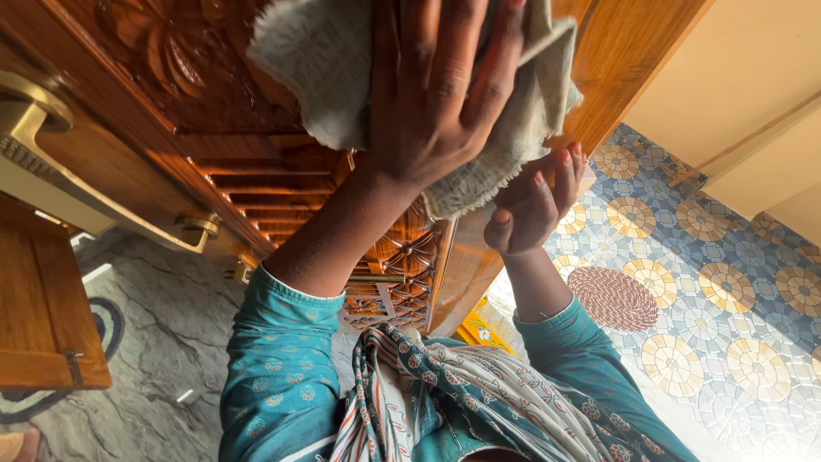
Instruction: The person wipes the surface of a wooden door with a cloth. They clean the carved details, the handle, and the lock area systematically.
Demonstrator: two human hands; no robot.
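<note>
Left hand (pixel 445 94) presses grey cloth (pixel 325 68) on carved door (pixel 197 94); right hand (pixel 530 205) grips its edge

Below my view, taking the round woven mat (pixel 613 298) as marker:

- Floor under and right of the mat: tiles (pixel 727 291) patterned in blue and cream circles, brightly lit.
- Above right of the mat: plain cream wall (pixel 735 77).
- Far left of the mat: grey marbled floor (pixel 162 342).
- Left edge, well apart from the mat: small wooden cabinet door (pixel 43 308) with hinge.
</note>
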